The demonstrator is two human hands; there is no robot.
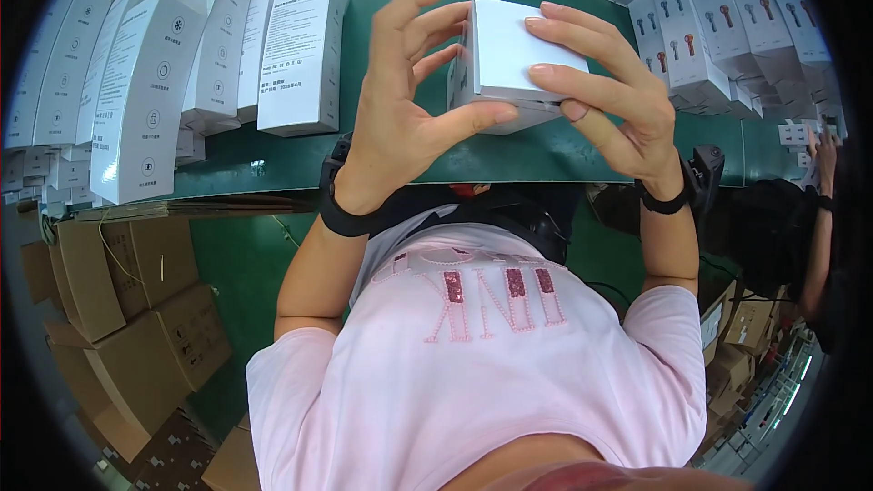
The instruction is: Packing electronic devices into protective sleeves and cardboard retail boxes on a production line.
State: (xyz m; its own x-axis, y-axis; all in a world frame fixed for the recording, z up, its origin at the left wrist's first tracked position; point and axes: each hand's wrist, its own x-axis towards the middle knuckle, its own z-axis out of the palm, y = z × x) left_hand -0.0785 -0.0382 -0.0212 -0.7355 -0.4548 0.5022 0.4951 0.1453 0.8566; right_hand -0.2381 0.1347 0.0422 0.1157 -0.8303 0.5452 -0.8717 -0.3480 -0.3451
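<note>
A white cardboard box (523, 45) is held between my two hands above the green table, its plain white end facing up. My right hand (618, 91) grips it from the right, with fingers spread over the white top and the thumb at the near right edge. On the other side, my left hand (400, 95) has its thumb against the near lower edge and some fingers by the left wall. The left index finger stretches up, apart from the box. A narrow gap shows under the near edge of the top. The box's far side is hidden.
Tall white printed boxes (300, 59) stand in rows at the left of the green table (391, 159). White boxes with earphone pictures (696, 45) are stacked at the right. Brown cartons (136, 327) lie on the floor at left. A co-worker's hand (826, 159) handles small white boxes at far right.
</note>
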